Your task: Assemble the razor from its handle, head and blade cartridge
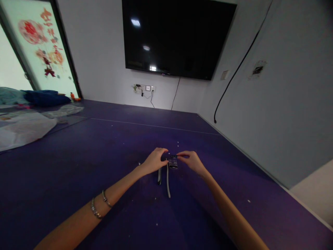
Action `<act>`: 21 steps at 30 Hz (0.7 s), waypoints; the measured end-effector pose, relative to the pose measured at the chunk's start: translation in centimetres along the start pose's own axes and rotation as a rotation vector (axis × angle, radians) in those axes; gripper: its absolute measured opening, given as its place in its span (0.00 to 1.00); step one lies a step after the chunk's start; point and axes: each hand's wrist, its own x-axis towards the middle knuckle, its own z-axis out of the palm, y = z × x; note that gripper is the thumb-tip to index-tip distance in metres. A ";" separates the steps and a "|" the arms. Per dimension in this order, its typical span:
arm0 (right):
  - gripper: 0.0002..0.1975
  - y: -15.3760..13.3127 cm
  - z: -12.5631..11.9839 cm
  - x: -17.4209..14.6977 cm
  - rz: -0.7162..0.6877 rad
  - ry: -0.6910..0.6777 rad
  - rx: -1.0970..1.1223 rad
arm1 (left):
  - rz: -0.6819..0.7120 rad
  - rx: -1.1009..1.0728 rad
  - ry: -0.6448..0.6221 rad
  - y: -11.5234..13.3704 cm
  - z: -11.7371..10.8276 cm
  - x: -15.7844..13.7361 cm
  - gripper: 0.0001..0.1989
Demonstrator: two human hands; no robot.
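Note:
My right hand [193, 161] pinches one end of a small, thin dark piece [173, 156] between thumb and fingers. Just below that piece lies a small dark rectangular item [173, 164] with light markings, too small to name. My left hand [154, 161] is to the left of it, thumb and index finger spread, with nothing visible between them. A narrow pale strip [168, 184] lies below the left thumb. Beside the strip is a slim black-and-white object [159, 176], its upper end hidden by my left hand.
The hands work over a wide purple surface [117, 208] with small white specks. At the left lie a white plastic sheet [23, 130] and dark blue cloth [48, 98]. A television [177, 38] hangs on the far wall; a black cable [238, 66] dangles at the right wall.

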 end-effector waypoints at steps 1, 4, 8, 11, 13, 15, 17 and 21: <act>0.10 0.6 0.0 0.0 0.014 -0.014 -0.009 | 0.045 0.058 -0.045 -0.2 0.3 0.1 0.20; 0.10 2.0 0.3 -0.2 0.034 -0.068 -0.028 | 0.105 0.187 -0.166 -0.9 1.5 0.7 0.26; 0.10 2.9 0.9 -0.4 0.030 -0.120 -0.035 | 0.108 0.263 -0.262 -1.5 3.0 1.6 0.31; 0.10 3.2 1.3 -0.4 0.034 -0.119 -0.015 | 0.107 0.266 -0.287 -1.8 3.9 1.8 0.30; 0.10 3.2 1.5 -0.4 0.033 -0.107 0.002 | 0.106 0.258 -0.287 -1.9 4.1 1.7 0.27; 0.10 3.2 1.7 -0.4 0.026 -0.104 0.003 | 0.111 0.259 -0.284 -2.0 4.2 1.6 0.25; 0.10 3.2 1.8 -0.4 0.020 -0.102 -0.011 | 0.114 0.274 -0.285 -2.0 4.2 1.5 0.24; 0.09 3.0 2.0 -0.5 0.001 -0.102 -0.032 | 0.116 0.312 -0.298 -1.8 4.2 1.4 0.21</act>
